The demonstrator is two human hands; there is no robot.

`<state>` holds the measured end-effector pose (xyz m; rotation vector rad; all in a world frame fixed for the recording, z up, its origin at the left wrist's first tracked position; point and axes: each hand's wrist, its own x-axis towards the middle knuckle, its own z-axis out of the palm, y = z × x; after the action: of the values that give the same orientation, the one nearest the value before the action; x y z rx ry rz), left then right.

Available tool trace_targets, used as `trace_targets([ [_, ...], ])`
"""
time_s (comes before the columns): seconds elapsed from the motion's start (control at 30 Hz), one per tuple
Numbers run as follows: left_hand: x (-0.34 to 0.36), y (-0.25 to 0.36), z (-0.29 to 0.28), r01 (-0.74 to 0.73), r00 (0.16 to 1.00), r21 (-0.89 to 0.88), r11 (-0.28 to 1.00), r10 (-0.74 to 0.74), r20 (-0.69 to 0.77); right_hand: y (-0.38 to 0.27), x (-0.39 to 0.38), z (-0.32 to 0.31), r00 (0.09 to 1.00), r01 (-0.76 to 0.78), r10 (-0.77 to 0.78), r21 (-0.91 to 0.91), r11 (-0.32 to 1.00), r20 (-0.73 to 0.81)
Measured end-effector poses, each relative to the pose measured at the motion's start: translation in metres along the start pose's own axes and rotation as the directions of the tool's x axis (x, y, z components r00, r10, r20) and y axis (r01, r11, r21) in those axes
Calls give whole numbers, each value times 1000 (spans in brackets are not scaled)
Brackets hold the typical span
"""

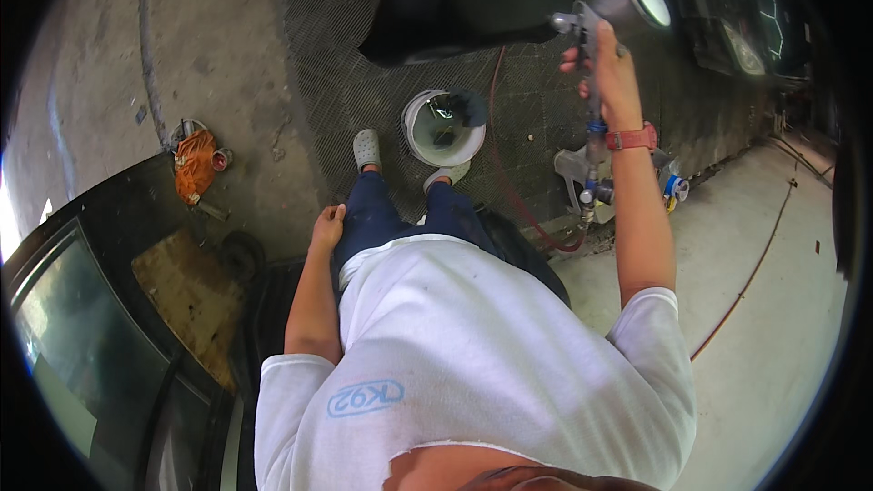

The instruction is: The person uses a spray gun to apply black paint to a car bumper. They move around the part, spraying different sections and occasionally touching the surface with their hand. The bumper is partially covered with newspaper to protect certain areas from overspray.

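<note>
My right hand (617,82), a red watch on its wrist, is raised at the upper right and wrapped round the grip of a spray gun (587,23). The gun's round grey cup (632,2), pale at its outer end, points up and right. Below the hand, a metal fitting (589,195) joins the gun to a red hose (509,177). Just left of the gun's nozzle is a glossy black panel (473,0), apart from it. Beside my left thigh hangs my left hand (329,225), loosely closed, with nothing visible in it.
A white bucket (411,138) of liquid stands by my feet, a dark cloth over its rim. An orange crumpled item (195,166) lies at left, near dark car doors (100,309). A vehicle with a headlight (741,47) is at upper right; another hose (764,259) crosses the pale floor.
</note>
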<state>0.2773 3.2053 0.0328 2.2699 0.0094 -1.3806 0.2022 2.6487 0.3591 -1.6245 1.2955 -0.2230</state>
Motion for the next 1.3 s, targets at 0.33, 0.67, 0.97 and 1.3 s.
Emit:
trace_targets([
  [0.33,-8,8,-3,-15,1000,40,999,15,-9,25,91,-96,952,-41,-8,-152,988,-306],
  [0.67,-11,14,-3,32,999,66,997,-31,-16,-34,13,0,997,71,-71,31,997,10],
  [0.97,1,23,-4,-35,999,-19,999,35,-13,-86,-20,95,929,145,-195,175,974,315],
  [1.3,-10,23,10,-10,998,-1,1000,10,-66,-66,29,-1,986,121,-128,75,990,102],
])
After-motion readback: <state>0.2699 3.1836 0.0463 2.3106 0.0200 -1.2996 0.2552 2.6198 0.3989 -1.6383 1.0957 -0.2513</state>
